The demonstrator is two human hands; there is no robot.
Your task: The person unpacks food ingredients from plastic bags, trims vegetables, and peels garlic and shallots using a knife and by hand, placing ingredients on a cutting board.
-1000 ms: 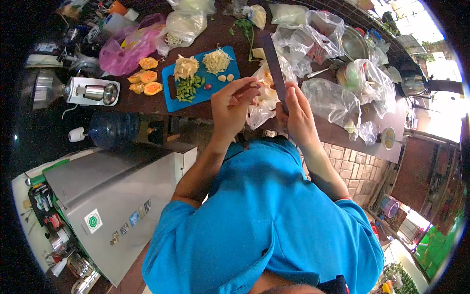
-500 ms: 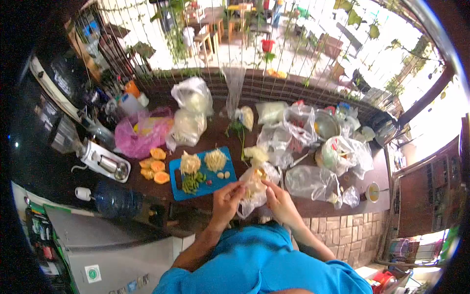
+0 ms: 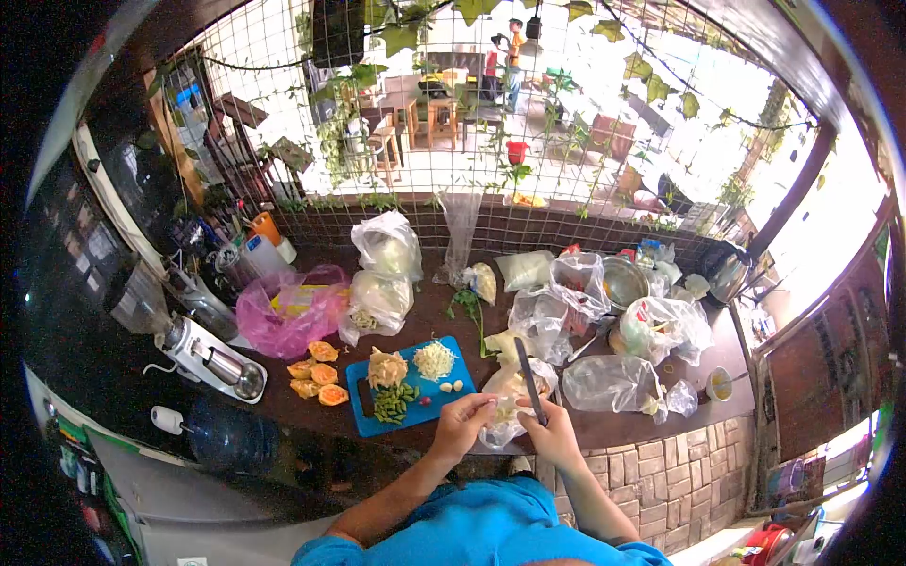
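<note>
A knife (image 3: 529, 377) stands blade-up in my right hand (image 3: 557, 440), whose fingers are wrapped round its handle. My left hand (image 3: 464, 423) is pinched closed beside it; whatever small thing its fingertips hold cannot be made out. Both hands are above a clear plastic bag (image 3: 500, 434) of peelings at the counter's front edge. Left of them lies a blue cutting board (image 3: 440, 385) bearing chopped green beans (image 3: 392, 406), white shreds (image 3: 434, 359), pale slices (image 3: 387, 369) and two garlic cloves (image 3: 452, 386). A small reddish piece (image 3: 425, 401) is near the cloves.
Orange cut pieces (image 3: 324, 374) and a pink plastic bag (image 3: 293, 321) sit left of the board. Several plastic bags (image 3: 613, 382) and a metal bowl (image 3: 626, 282) crowd the right side. A white machine (image 3: 215, 363) stands far left. Wire mesh (image 3: 453, 170) rises behind the counter (image 3: 429, 311).
A knife is now in my right hand, where no knife showed before. My left hand remains pinched over the bag. The view has tilted up, so the counter appears lower.
</note>
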